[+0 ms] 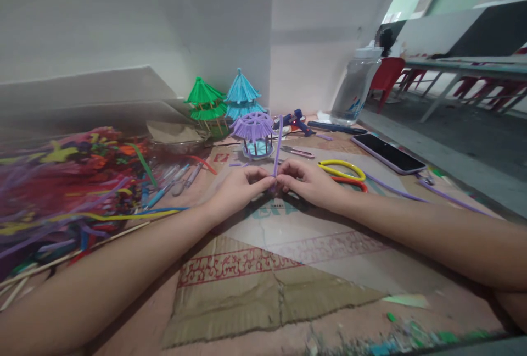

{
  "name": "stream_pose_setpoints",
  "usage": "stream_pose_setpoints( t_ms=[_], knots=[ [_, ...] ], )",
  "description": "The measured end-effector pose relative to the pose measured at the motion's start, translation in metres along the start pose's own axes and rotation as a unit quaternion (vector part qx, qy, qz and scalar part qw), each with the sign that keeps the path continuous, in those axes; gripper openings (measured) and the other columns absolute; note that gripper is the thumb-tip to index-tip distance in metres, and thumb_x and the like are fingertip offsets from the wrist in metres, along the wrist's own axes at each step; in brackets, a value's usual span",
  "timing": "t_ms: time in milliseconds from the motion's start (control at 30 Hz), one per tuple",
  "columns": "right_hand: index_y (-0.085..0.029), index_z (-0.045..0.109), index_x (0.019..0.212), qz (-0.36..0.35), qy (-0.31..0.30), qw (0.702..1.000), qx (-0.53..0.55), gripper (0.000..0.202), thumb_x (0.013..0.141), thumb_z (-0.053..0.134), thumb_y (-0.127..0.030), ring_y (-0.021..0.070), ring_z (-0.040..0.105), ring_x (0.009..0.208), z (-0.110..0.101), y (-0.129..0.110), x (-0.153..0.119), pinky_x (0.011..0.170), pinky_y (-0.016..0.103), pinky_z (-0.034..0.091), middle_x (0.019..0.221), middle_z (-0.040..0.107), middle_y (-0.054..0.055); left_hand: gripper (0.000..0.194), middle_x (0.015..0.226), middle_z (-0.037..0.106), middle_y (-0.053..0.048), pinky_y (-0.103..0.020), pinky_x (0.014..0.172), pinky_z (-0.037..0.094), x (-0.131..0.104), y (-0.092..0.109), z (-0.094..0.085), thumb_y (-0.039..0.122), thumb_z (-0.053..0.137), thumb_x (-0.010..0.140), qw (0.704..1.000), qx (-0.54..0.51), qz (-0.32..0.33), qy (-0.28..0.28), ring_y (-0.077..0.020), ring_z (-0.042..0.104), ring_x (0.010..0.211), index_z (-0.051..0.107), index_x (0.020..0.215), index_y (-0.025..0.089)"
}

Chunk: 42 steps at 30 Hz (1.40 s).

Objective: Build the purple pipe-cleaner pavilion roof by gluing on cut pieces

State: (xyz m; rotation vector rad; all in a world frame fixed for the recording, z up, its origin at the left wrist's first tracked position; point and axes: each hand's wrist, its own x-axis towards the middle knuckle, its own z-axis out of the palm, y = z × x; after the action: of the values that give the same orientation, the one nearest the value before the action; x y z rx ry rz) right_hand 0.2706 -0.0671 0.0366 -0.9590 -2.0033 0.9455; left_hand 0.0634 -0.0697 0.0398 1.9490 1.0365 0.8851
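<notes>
A purple pipe cleaner [279,147] stands nearly upright between my hands, its lower end pinched by the fingertips. My left hand [252,181] closes thumb and fingers on it from the left. From the right, my right hand [303,179] pinches it at the same spot, and the two hands almost touch. Just beyond them sits a small purple pavilion model [254,127] with a fringed roof, dark posts and a pale blue base. Beside my right hand lie a yellow loop [342,168] and a red one, which look like scissor handles; any blades are hidden.
Green [205,104] and blue [242,95] pavilion models stand behind. A glue gun [297,121], a craft knife [297,151], a phone [387,153] and a water bottle [354,89] are farther right. A blurred heap of coloured pipe cleaners [66,180] fills the left. Cardboard [255,301] lies underneath.
</notes>
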Motion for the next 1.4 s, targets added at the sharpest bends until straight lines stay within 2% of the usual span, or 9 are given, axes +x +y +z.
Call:
stream_pose_setpoints(
  t_ms=[100, 233, 433, 500, 667, 800, 1100, 1267, 1400],
  knots=[
    [-0.019, 0.063, 0.086, 0.009, -0.001, 0.999, -0.043, 0.018, 0.094, 0.058, -0.034, 0.0164, 0.068, 0.072, -0.001, -0.001, 0.000, 0.069, 0.030, 0.052, 0.077, 0.072, 0.002, 0.029, 0.084, 0.075, -0.003, -0.028, 0.075, 0.050, 0.002, -0.008, -0.001, 0.044, 0.067, 0.087, 1.000, -0.014, -0.008, 0.025, -0.0171, 0.066, 0.079, 0.074, 0.085, 0.017],
    [-0.020, 0.070, 0.081, 0.012, -0.019, 0.996, -0.089, 0.027, 0.095, 0.056, -0.037, 0.0183, 0.068, 0.076, -0.004, -0.003, 0.001, 0.072, 0.031, 0.052, 0.080, 0.075, 0.004, 0.028, 0.089, 0.074, -0.002, -0.029, 0.083, 0.049, 0.005, -0.017, -0.003, 0.045, 0.067, 0.088, 0.999, -0.032, 0.000, 0.027, -0.0172, 0.066, 0.087, 0.073, 0.087, 0.018],
    [-0.022, 0.075, 0.085, 0.056, -0.049, 0.997, 0.004, 0.024, 0.092, 0.062, -0.041, 0.0203, 0.072, 0.083, -0.004, 0.003, 0.007, 0.078, 0.033, 0.056, 0.086, 0.078, 0.003, 0.028, 0.089, 0.076, -0.004, -0.031, 0.086, 0.050, 0.006, -0.014, -0.002, 0.045, 0.069, 0.086, 0.998, -0.057, 0.006, 0.032, -0.0183, 0.068, 0.089, 0.072, 0.083, 0.018],
    [-0.022, 0.076, 0.088, 0.055, -0.058, 0.997, 0.005, 0.021, 0.090, 0.064, -0.039, 0.0201, 0.072, 0.084, -0.003, 0.004, 0.007, 0.078, 0.033, 0.056, 0.088, 0.078, 0.002, 0.027, 0.087, 0.075, -0.004, -0.031, 0.085, 0.051, 0.006, -0.011, -0.001, 0.044, 0.070, 0.084, 0.997, -0.069, 0.003, 0.033, -0.0178, 0.068, 0.086, 0.071, 0.080, 0.018],
    [-0.021, 0.074, 0.086, 0.020, -0.068, 0.996, -0.056, 0.010, 0.086, 0.070, -0.029, 0.0172, 0.069, 0.077, 0.000, 0.000, 0.005, 0.074, 0.030, 0.052, 0.081, 0.076, 0.000, 0.027, 0.082, 0.074, -0.002, -0.029, 0.080, 0.052, 0.005, -0.007, 0.000, 0.044, 0.072, 0.081, 0.995, -0.086, -0.027, 0.040, -0.0163, 0.066, 0.079, 0.071, 0.079, 0.018],
    [-0.021, 0.070, 0.081, -0.003, -0.043, 0.995, -0.091, 0.008, 0.085, 0.071, -0.027, 0.0160, 0.065, 0.074, 0.002, 0.000, 0.003, 0.071, 0.029, 0.048, 0.079, 0.073, 0.000, 0.026, 0.081, 0.073, -0.002, -0.030, 0.080, 0.051, 0.005, -0.006, 0.001, 0.043, 0.071, 0.081, 0.995, -0.086, -0.032, 0.036, -0.0165, 0.065, 0.078, 0.070, 0.078, 0.018],
    [-0.022, 0.050, 0.074, -0.099, -0.008, 0.973, -0.208, 0.029, 0.086, 0.075, -0.032, 0.0150, 0.053, 0.069, 0.001, 0.001, -0.004, 0.066, 0.027, 0.038, 0.074, 0.060, -0.001, 0.025, 0.085, 0.075, -0.003, -0.030, 0.081, 0.052, 0.001, 0.000, 0.001, 0.041, 0.067, 0.085, 0.999, -0.037, -0.003, 0.026, -0.0184, 0.067, 0.083, 0.074, 0.083, 0.017],
    [-0.022, 0.049, 0.074, -0.128, -0.009, 0.961, -0.247, 0.029, 0.087, 0.074, -0.030, 0.0153, 0.051, 0.069, 0.001, -0.001, -0.004, 0.066, 0.027, 0.035, 0.074, 0.059, -0.001, 0.025, 0.084, 0.075, -0.003, -0.030, 0.079, 0.051, -0.001, 0.004, 0.001, 0.040, 0.066, 0.086, 1.000, -0.008, -0.005, 0.024, -0.0188, 0.067, 0.082, 0.074, 0.082, 0.017],
    [-0.022, 0.048, 0.074, -0.138, -0.005, 0.954, -0.267, 0.030, 0.088, 0.073, -0.029, 0.0157, 0.050, 0.069, 0.002, -0.003, -0.005, 0.065, 0.027, 0.034, 0.073, 0.059, 0.000, 0.025, 0.083, 0.075, -0.004, -0.030, 0.078, 0.051, 0.000, 0.003, 0.002, 0.041, 0.067, 0.085, 1.000, -0.023, -0.008, 0.016, -0.0183, 0.067, 0.080, 0.073, 0.080, 0.017]
  ],
)
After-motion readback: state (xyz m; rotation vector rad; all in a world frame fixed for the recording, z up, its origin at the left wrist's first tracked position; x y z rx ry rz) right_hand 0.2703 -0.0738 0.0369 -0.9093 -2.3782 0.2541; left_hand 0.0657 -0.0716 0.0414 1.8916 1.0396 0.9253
